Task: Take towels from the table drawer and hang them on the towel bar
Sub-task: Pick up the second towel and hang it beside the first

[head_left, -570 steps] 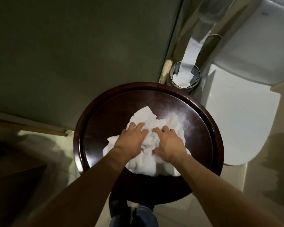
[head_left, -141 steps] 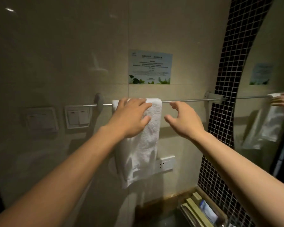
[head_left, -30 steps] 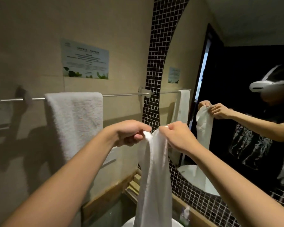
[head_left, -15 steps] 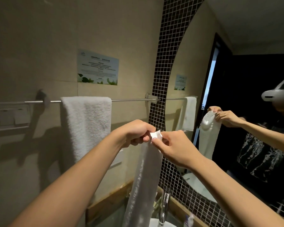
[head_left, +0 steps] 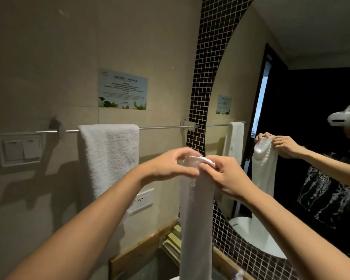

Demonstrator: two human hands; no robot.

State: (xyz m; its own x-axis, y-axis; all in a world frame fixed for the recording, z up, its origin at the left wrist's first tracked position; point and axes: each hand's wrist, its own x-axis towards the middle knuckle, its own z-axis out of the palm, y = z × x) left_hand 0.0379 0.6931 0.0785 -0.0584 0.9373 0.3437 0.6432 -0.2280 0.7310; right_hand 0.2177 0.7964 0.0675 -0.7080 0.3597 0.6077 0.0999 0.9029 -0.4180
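Note:
A white towel [head_left: 109, 158] hangs over the left half of the metal towel bar [head_left: 160, 127] on the beige wall. The bar's right half is bare. In front of the bar, slightly below it, my left hand [head_left: 170, 166] and my right hand [head_left: 222, 174] pinch the top edge of a second white towel [head_left: 196, 219]. This towel hangs straight down in a narrow strip past the bottom of the view. Both hands are close together at its top corner.
A double light switch [head_left: 20, 148] is left of the bar, a notice [head_left: 122, 88] above it, and a wall socket [head_left: 142, 199] below. A dark mosaic strip [head_left: 202, 98] edges the mirror [head_left: 291, 98] at right. A basin and counter lie below.
The view has shifted slightly right and up. My hands have drawn closer together on the second towel's top edge and risen a little toward the bar.

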